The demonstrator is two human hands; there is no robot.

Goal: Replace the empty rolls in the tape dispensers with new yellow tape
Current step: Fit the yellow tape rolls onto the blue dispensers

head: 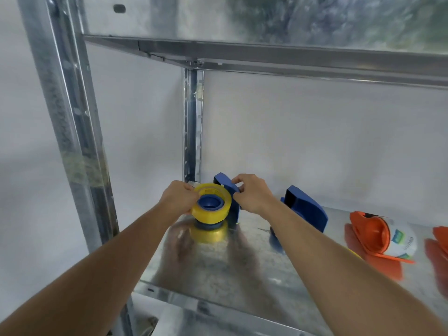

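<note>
A blue tape dispenser [229, 190] stands at the back left of the metal shelf [218, 267]. A roll of yellow tape [211, 209] sits on its blue hub, facing me. My left hand [178, 198] grips the left side of the yellow roll. My right hand [251, 192] pinches the top edge of the blue dispenser's body just right of the roll. A second blue dispenser [304, 208] stands further right, with no yellow roll visible on it.
An orange dispenser [371, 234] with a white labelled roll lies at the right, and another orange piece [440, 236] shows at the frame edge. An upper shelf rail [266, 54] runs overhead. Metal uprights [70, 132] stand at the left and in the back corner.
</note>
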